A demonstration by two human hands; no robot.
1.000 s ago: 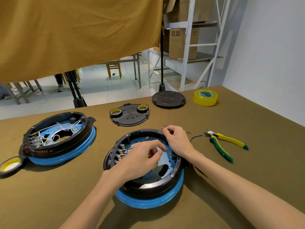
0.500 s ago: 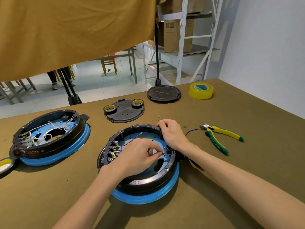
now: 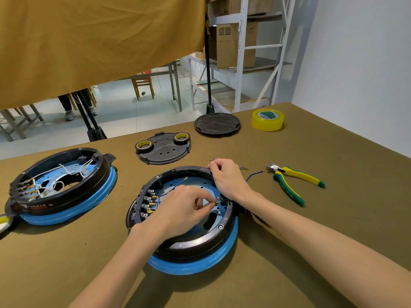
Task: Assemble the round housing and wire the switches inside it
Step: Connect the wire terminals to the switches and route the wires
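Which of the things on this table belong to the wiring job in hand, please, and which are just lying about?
In use: near housing; blue wire; brass terminal; left hand; right hand.

Lying about: second housing; pliers; yellow tape roll; two black covers.

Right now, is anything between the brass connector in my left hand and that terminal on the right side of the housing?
Nothing visible. The left hand pinches the brass connector just left of the terminal, with only a small open gap between them. The right hand rests on the housing rim behind it, clear of the path.
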